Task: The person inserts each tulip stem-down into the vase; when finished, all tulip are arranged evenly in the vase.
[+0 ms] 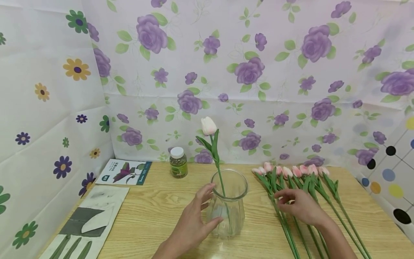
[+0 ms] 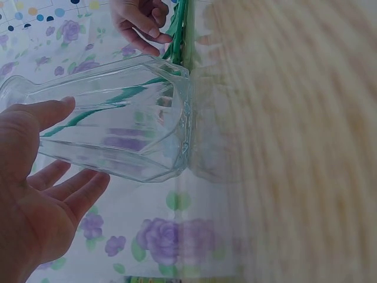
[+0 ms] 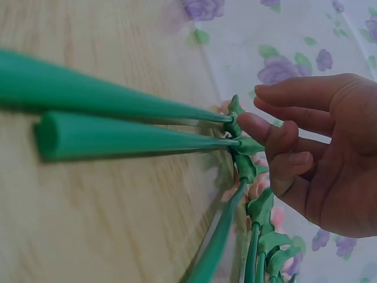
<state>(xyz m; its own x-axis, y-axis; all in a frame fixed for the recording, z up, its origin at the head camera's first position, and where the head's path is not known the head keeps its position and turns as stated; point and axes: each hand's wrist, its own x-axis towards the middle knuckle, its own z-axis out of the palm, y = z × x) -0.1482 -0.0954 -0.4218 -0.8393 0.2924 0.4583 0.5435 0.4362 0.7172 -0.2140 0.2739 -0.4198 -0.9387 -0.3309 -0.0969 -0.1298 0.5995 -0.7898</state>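
Observation:
A clear glass vase (image 1: 238,212) stands upright on the table, with one pale pink tulip (image 1: 208,126) in it, its stem leaning against the rim. My left hand (image 1: 193,217) holds the vase from the left. In the left wrist view the thumb of the left hand (image 2: 35,183) lies along one side of the glass (image 2: 129,112) and the fingers along the other. My right hand (image 1: 302,207), fingers loosely bent and holding nothing, hovers over several pink tulips (image 1: 336,189) lying on the table. Green stems (image 3: 141,141) stretch past the right hand (image 3: 330,153) in its wrist view.
A white-capped jar (image 1: 179,163) stands behind the vase, to its left. A printed card (image 1: 124,172) lies at the back left, with a grey-and-white patterned sheet (image 1: 87,219) in front of it. Flowered cloth (image 1: 213,54) hangs behind the wooden table (image 1: 145,205).

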